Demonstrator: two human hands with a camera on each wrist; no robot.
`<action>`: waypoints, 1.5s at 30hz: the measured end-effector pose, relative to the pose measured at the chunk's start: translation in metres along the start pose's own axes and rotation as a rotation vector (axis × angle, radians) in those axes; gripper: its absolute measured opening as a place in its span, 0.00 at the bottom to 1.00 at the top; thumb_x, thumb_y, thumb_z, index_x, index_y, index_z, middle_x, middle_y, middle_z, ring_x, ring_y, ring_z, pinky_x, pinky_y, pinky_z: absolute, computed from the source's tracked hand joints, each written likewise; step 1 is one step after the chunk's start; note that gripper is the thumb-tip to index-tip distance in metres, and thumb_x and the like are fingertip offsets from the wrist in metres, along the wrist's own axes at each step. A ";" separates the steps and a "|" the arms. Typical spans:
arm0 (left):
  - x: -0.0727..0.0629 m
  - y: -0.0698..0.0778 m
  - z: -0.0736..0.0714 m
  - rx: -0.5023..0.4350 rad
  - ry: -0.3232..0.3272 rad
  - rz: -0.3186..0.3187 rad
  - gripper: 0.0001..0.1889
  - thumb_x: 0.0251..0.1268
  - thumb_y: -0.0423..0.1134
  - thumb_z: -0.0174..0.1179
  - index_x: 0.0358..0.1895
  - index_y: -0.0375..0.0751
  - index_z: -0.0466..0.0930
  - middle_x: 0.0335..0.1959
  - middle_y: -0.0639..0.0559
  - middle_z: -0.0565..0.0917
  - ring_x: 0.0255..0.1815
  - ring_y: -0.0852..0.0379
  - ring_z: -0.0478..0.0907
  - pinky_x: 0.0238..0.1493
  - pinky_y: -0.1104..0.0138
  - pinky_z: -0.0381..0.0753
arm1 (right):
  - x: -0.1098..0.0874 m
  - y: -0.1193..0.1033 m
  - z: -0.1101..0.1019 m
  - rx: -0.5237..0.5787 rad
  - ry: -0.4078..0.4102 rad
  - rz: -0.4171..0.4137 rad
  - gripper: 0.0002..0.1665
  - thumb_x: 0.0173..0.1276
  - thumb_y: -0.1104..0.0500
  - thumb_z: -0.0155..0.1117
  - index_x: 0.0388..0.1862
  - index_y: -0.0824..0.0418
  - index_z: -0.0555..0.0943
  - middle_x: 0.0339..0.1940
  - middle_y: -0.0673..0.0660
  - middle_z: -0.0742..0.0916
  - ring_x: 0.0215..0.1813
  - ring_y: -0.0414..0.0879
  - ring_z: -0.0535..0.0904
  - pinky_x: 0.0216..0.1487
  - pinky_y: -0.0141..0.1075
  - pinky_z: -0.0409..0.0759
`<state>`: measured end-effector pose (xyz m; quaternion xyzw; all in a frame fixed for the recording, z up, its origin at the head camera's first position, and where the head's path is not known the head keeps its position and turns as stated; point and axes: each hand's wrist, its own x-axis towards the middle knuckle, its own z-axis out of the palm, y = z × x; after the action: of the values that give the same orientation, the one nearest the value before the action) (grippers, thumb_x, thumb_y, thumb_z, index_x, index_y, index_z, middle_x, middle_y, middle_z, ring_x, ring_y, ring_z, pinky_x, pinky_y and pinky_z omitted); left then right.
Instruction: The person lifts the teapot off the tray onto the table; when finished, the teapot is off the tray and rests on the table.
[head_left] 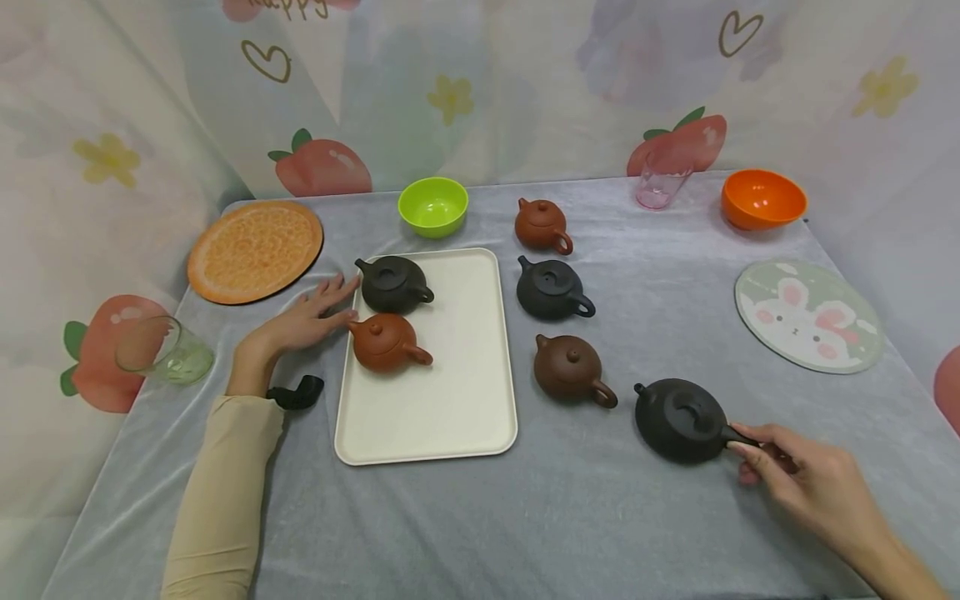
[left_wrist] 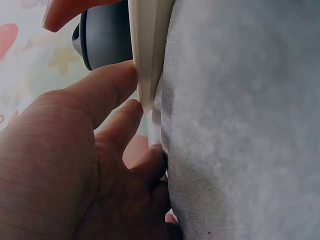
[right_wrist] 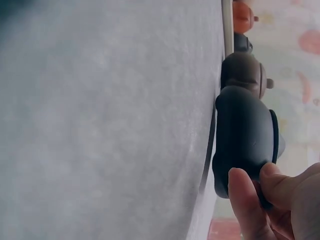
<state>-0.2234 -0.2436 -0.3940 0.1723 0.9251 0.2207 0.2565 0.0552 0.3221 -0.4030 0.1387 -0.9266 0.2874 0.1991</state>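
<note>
Black squat clay teapot (head_left: 678, 421), right of the cream rectangular plastic tray (head_left: 450, 417): right hand (head_left: 813, 479) pinches it, likely for positioning; next, keep it level. Spread left hand (head_left: 303, 317) touches tray.

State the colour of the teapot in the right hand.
The teapot is black, clearest in the head view.

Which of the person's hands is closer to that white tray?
The left hand: its fingertips touch the left edge of the tray. The right hand is off beyond its right side, pinching a black teapot by the handle.
</note>
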 end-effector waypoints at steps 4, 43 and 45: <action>-0.001 -0.001 0.000 -0.006 0.000 -0.006 0.38 0.75 0.60 0.44 0.80 0.59 0.38 0.80 0.42 0.33 0.79 0.39 0.24 0.74 0.40 0.26 | 0.006 0.000 0.001 -0.017 0.014 0.029 0.26 0.40 0.80 0.74 0.40 0.62 0.86 0.15 0.39 0.83 0.18 0.24 0.76 0.19 0.17 0.67; 0.000 -0.003 0.002 -0.002 0.018 0.003 0.37 0.74 0.61 0.44 0.80 0.59 0.39 0.80 0.42 0.34 0.80 0.41 0.25 0.75 0.41 0.27 | 0.076 0.024 0.026 -0.062 0.119 0.055 0.18 0.51 0.74 0.74 0.43 0.67 0.86 0.13 0.51 0.84 0.18 0.19 0.73 0.15 0.21 0.62; 0.000 -0.003 0.002 -0.002 0.019 0.002 0.37 0.74 0.61 0.44 0.80 0.60 0.39 0.80 0.43 0.34 0.80 0.41 0.25 0.75 0.41 0.27 | 0.081 0.025 0.027 -0.067 0.118 0.057 0.17 0.52 0.73 0.74 0.43 0.68 0.86 0.13 0.51 0.85 0.18 0.18 0.72 0.15 0.22 0.62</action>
<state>-0.2231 -0.2449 -0.3973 0.1707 0.9271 0.2237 0.2475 -0.0338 0.3146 -0.3992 0.0883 -0.9258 0.2696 0.2498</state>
